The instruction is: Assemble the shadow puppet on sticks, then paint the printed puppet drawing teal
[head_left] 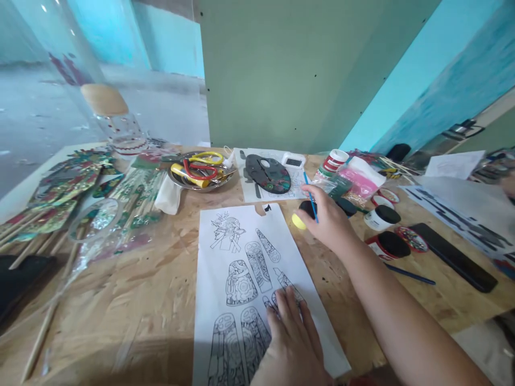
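A white sheet printed with black outline drawings of patterned puppet-like parts lies on the wooden table. My left hand rests flat on its lower right, fingers stretched out, covering some of the drawings. Between the fingers of my right hand is a slim blue paintbrush, held nearly upright. Just under that hand sits something round and yellow, apparently paint, with a black round part beside it. The hand partly hides both. A dark paint palette with paint smears lies beyond the sheet.
Paint jars with black lids stand at right, near a long black case and a dark blue brush. A metal bowl of tools sits at back left. Sticks and glittery cut-outs cover the left side.
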A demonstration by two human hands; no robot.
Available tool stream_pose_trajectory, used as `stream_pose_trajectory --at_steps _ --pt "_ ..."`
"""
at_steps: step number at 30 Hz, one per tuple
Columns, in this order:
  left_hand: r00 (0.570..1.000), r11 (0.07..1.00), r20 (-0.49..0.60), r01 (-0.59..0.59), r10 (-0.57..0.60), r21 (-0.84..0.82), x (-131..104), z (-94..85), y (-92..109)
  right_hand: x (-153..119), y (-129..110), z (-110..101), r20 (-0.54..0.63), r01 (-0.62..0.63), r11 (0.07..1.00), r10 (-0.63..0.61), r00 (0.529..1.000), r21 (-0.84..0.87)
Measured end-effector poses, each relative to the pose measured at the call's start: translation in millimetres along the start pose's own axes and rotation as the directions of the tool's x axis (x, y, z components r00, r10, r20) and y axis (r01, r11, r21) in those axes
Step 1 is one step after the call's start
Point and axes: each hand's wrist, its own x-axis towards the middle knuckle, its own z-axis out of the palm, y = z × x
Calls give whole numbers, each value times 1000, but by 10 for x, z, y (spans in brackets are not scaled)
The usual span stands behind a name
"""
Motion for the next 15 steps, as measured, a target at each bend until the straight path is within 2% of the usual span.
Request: stream_pose_trajectory --at_steps 3,5,10,13,15 --pt "995 995 -17 -99 99 8 -4 -9 -71 -11 -93 -41 -146 -26 984 53 988 177" --pt "993 994 -23 -112 112 0 2 -27 -99 -27 -189 -70 -214 12 967 44 976 255" --pt "999 999 4 35 -35 -41 6 21 49 -76 -378 -154 -335 134 972 -63 940 194" --pt "988 991 -91 131 -128 24 -16 171 176 -99 -423 -175 -337 118 962 -29 941 247" --pt "978 985 -164 144 -127 95 -33 296 193 -101 -425 -159 -286 120 953 -36 957 280"
